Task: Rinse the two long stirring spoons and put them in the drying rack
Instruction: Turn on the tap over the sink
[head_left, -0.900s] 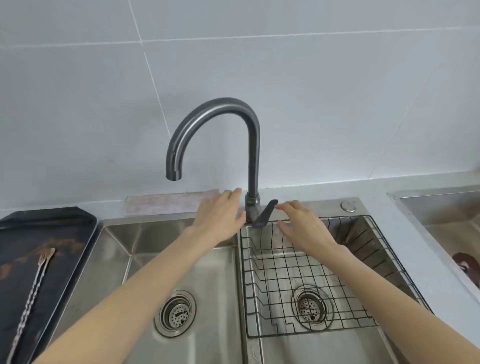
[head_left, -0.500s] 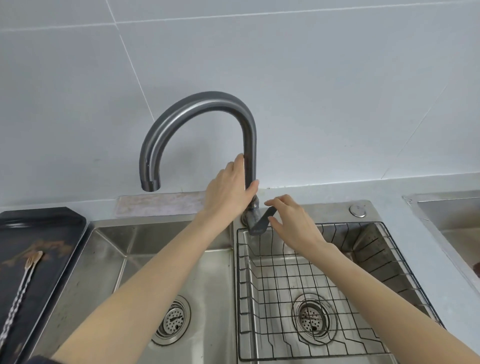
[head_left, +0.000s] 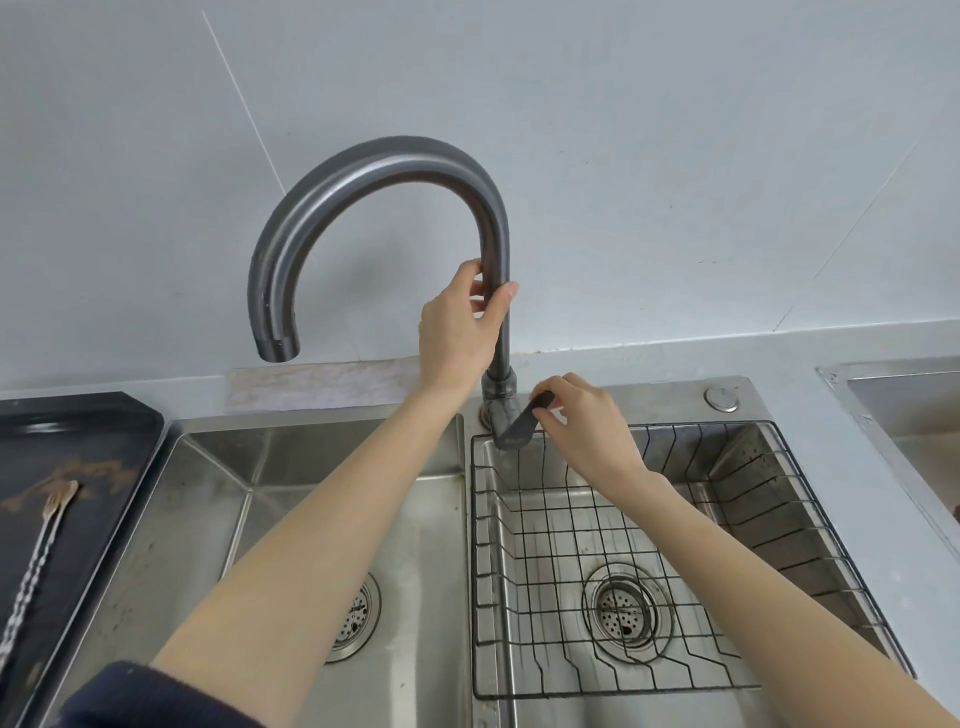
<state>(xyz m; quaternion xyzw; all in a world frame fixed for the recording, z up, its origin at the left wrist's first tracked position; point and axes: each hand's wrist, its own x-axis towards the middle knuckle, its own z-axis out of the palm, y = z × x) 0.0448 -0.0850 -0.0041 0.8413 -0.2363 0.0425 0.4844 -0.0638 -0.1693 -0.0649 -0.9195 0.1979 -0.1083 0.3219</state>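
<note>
A long twisted-handle stirring spoon (head_left: 36, 556) with a small fork-like end lies on the black tray (head_left: 104, 431) at the far left; only one is visible. The black wire drying rack (head_left: 727, 525) sits in the right sink basin. My left hand (head_left: 460, 332) is wrapped around the upright pipe of the dark grey gooseneck faucet (head_left: 363, 171). My right hand (head_left: 582, 426) pinches the faucet's lever handle (head_left: 524, 421) at the base. The spout hangs over the left basin (head_left: 208, 519). No water runs.
A steel double sink has drain strainers in both basins, the left drain (head_left: 358, 618) and the right drain (head_left: 626, 613). A round button (head_left: 721, 397) sits on the sink deck. Another steel basin (head_left: 909, 405) lies at the right edge. Behind is a tiled wall.
My left hand rose from the faucet base and closed around the pipe. My right hand closed its fingers on the lever. The spout now reaches farther left in view.
</note>
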